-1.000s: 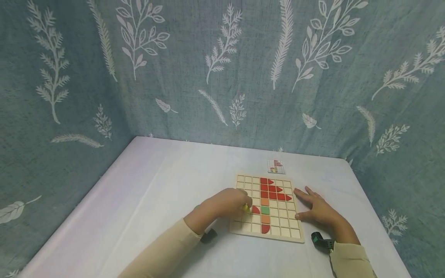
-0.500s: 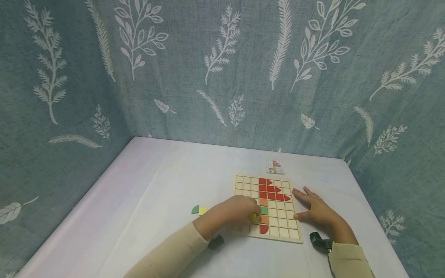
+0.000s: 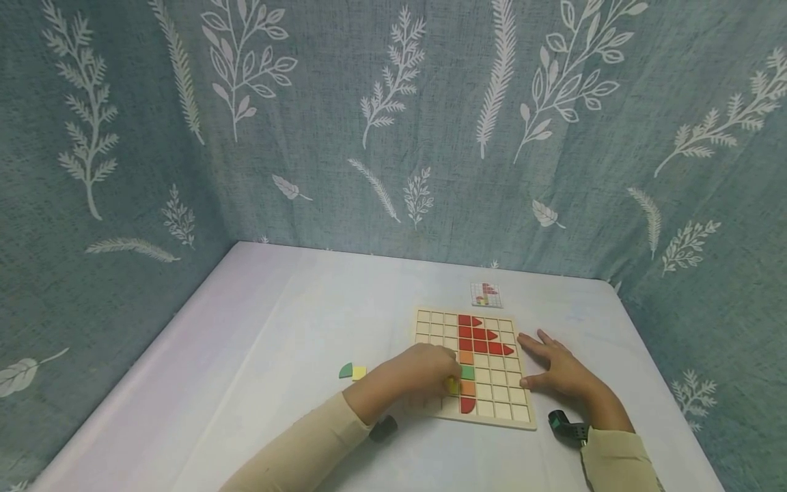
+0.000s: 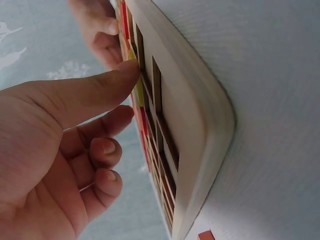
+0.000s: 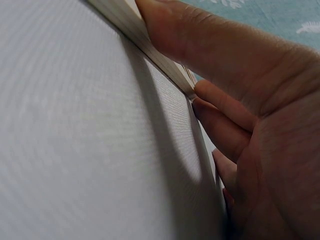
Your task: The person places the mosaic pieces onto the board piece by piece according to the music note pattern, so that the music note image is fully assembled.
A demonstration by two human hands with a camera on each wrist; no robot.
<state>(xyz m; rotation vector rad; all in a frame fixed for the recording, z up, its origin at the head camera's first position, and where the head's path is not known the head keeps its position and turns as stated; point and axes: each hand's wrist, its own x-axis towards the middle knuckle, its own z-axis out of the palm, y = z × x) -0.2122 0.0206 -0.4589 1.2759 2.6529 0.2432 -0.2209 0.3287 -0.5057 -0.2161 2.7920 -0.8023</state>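
Note:
A wooden grid board (image 3: 518, 415) lies on the white table, with red, orange and green tiles set in its squares. Over its left half, my left hand (image 3: 421, 372) pinches a yellow tile (image 3: 453, 387) low in a square left of the orange tile (image 3: 468, 389). In the left wrist view, the thumb (image 4: 112, 87) is on one end of that tile, the index fingertip close to the other. The left hand covers several squares in the head view. My right hand (image 3: 559, 369) lies with spread fingers along the board's right edge, its thumb (image 5: 200, 30) touching the side.
Behind the board lies a small pattern card (image 3: 486, 295). A green quarter-round tile (image 3: 346, 371) and a yellow square tile (image 3: 359, 373) sit left of my left forearm. An orange-red piece (image 4: 205, 235) lies beside the board. A leaf-patterned curtain (image 3: 332, 123) surrounds the table.
My left hand has moved right across the board with the yellow tile and now hides the red rounded tile beside the green one. The right hand has stayed put.

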